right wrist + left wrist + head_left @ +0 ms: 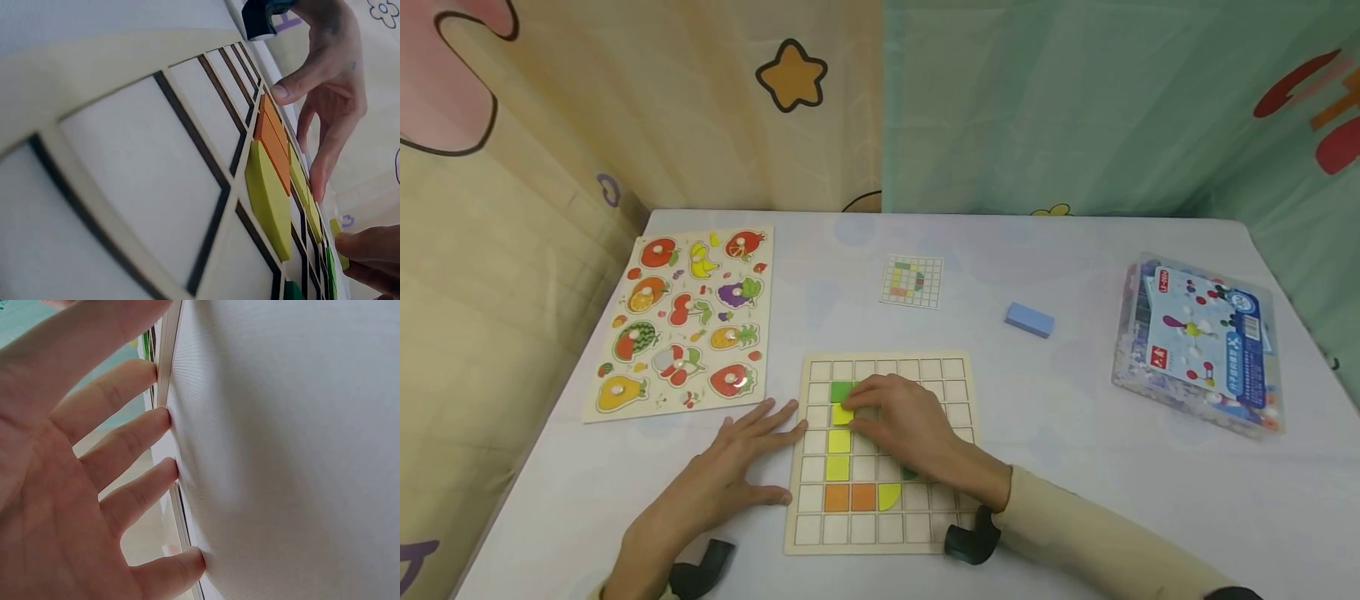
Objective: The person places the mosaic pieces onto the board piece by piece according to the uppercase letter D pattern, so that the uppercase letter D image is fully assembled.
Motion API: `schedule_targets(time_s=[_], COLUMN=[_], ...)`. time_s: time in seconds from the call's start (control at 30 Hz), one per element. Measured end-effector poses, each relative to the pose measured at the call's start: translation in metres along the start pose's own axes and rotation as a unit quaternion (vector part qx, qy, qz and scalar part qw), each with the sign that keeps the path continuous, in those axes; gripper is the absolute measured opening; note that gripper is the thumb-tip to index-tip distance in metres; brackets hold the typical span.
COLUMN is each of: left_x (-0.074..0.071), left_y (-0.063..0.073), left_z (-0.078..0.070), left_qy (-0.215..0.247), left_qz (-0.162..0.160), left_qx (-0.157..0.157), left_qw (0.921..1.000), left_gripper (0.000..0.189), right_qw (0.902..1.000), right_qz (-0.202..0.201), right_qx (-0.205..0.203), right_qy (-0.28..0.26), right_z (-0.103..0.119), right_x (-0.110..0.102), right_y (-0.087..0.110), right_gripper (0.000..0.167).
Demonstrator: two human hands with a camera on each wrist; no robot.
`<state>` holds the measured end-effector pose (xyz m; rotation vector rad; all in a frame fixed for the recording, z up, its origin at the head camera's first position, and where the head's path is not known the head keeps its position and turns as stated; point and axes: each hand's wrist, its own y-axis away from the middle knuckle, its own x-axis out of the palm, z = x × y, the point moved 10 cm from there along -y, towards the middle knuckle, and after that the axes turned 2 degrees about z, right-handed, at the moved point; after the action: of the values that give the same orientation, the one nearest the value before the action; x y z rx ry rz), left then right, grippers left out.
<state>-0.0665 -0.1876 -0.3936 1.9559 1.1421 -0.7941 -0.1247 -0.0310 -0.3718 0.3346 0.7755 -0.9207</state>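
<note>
A wooden grid board lies on the table with coloured tiles in its cells. My right hand is over its upper part, thumb and fingers pinching a yellow tile just below a green tile. The right wrist view also shows this pinched yellow tile, tilted. Two more yellow tiles lie below it, then orange tiles and a rounded yellow tile. Beneath my right wrist, a dark green tile is mostly hidden. My left hand has its fingers spread, fingertips at the board's left edge.
Behind the board lies a small pattern card. A blue block is to its right. A fruit puzzle board occupies the left side, close to my left hand. At far right stands a clear plastic box with a printed sheet.
</note>
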Motion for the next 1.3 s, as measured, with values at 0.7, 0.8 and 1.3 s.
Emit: schedule_targets(time_s=[0.7, 0.8, 1.3], left_x=[0.0, 0.0, 0.003], left_y=[0.001, 0.002, 0.001], left_z=[-0.002, -0.002, 0.001], left_qy=[-0.004, -0.004, 0.011], left_qz=[0.0, 0.0, 0.008], left_qx=[0.004, 0.005, -0.01], left_qw=[1.0, 1.0, 0.9999], left_gripper=[0.083, 0.082, 0.085], right_qw=[0.9988, 0.9986, 0.9987], right_qz=[0.022, 0.024, 0.019], right_qx=[-0.015, -0.02, -0.012], right_qy=[0.041, 0.044, 0.046], right_z=[0.008, 0.009, 0.0], right_x=[0.009, 0.01, 0.002], right_y=[-0.005, -0.005, 0.004], right_gripper=[0.02, 0.021, 0.021])
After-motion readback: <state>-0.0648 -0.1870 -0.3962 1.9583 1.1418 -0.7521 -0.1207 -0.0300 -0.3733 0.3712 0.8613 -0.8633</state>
